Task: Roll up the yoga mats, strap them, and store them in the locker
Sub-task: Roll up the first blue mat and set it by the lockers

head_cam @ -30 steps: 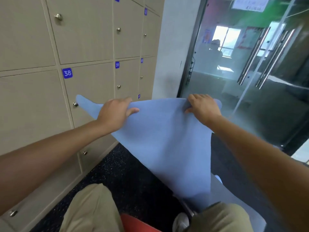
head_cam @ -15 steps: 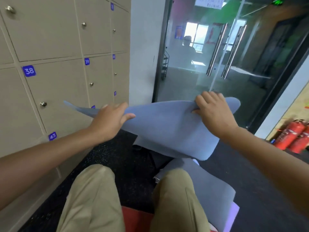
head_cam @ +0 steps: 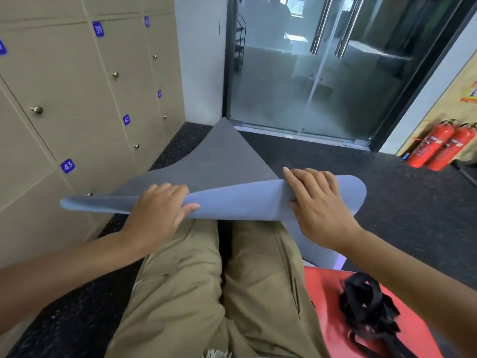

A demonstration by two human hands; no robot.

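A blue-grey yoga mat (head_cam: 227,164) is held over my knees, its near edge curled over toward me and its far corner pointing at the glass door. My left hand (head_cam: 157,215) grips the curled edge left of centre, thumb under it. My right hand (head_cam: 317,205) grips the same edge at the right, fingers over the top. A bundle of black straps (head_cam: 366,311) lies on a red mat (head_cam: 327,288) at my right side. Beige numbered lockers (head_cam: 77,99) with round knobs fill the left wall, all doors closed.
Dark speckled floor (head_cam: 387,182) stretches ahead. A glass door (head_cam: 309,73) with steel handles stands straight ahead. Two red fire extinguishers (head_cam: 438,146) lean by the right wall. My legs in khaki trousers (head_cam: 206,293) fill the bottom centre.
Both hands brought the mat's held edge down from chest height to just over my knees, and the mat now lies flatter. My view tilted downward, revealing the straps and red mat.
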